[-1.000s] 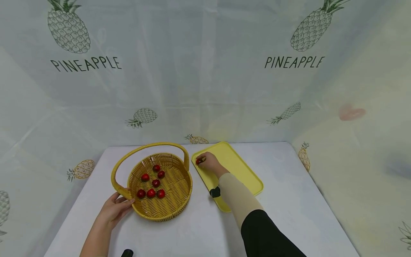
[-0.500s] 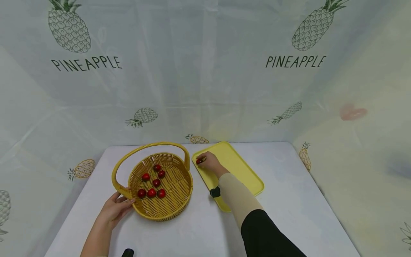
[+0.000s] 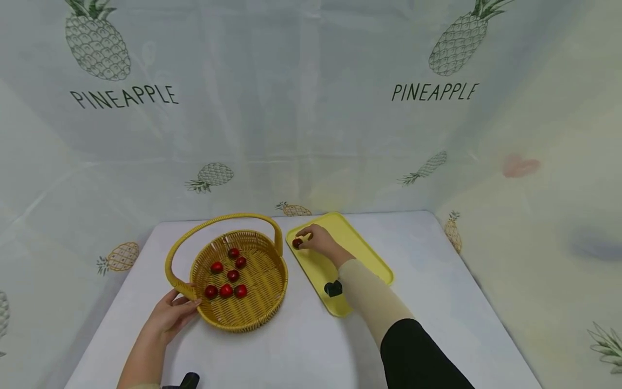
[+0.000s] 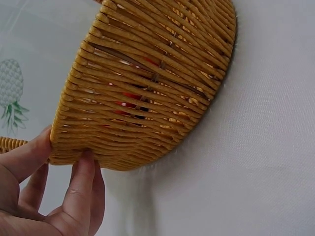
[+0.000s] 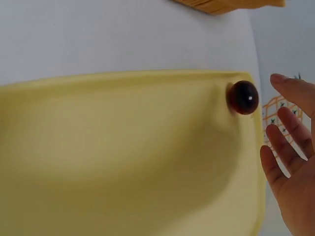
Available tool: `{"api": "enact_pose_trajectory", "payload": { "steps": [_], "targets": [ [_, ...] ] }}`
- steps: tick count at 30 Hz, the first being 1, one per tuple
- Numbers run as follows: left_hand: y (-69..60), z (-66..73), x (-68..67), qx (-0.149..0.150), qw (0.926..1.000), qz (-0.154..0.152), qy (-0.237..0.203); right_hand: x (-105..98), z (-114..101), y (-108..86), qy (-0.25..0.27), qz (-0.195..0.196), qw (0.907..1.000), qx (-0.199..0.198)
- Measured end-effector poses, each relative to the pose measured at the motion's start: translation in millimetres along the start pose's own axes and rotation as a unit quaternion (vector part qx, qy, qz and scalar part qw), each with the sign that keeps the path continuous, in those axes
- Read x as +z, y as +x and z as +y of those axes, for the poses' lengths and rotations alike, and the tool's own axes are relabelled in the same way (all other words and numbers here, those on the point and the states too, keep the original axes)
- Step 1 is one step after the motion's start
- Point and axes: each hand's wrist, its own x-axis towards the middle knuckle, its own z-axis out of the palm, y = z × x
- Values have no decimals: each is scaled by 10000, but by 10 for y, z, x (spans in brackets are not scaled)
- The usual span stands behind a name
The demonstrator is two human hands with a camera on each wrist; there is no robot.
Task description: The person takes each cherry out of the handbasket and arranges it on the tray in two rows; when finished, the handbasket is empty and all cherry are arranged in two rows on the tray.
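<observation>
My left hand (image 3: pixel 167 317) grips the near-left side of a round yellow-brown wicker basket (image 3: pixel 266 281) by its rim. In the left wrist view, the thumb lies at the rim and fingertips press the woven wall. Several small, shiny, dark red cherry-like fruits (image 3: pixel 225 291) lie inside the basket. A single cherry-like fruit (image 5: pixel 244 97) rests in the far-left corner of a yellow rectangular tray (image 3: pixel 357 243). My right hand (image 3: pixel 319 241) hovers over that corner, its fingers spread and apart from the fruit in the right wrist view.
The basket's tall arched handle (image 3: pixel 233 216) rises over its far-left side. A narrow strip of white table (image 3: pixel 301 302) separates basket and tray. Behind the table hangs a pale curtain (image 3: pixel 272 108) with printed pineapples.
My right hand has let go of the cherry-like fruit, which now lies in the tray's corner, and its fingers have opened away from it. My left hand stays at the basket.
</observation>
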Motion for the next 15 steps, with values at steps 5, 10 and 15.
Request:
{"api": "enact_pose_trajectory", "payload": {
  "steps": [5, 10, 15],
  "targets": [
    [-6, 3, -9, 11, 9999, 10, 104, -94, -116, -128, 63, -177, 9995, -249],
    [-1, 9, -4, 1, 9999, 25, 99, -169, -229, -289, 227, -409, 9979, -457],
    [-13, 8, 8, -30, 10000, -8, 64, -211, -343, -462, 200, -582, 9957, -692]
  ]
}}
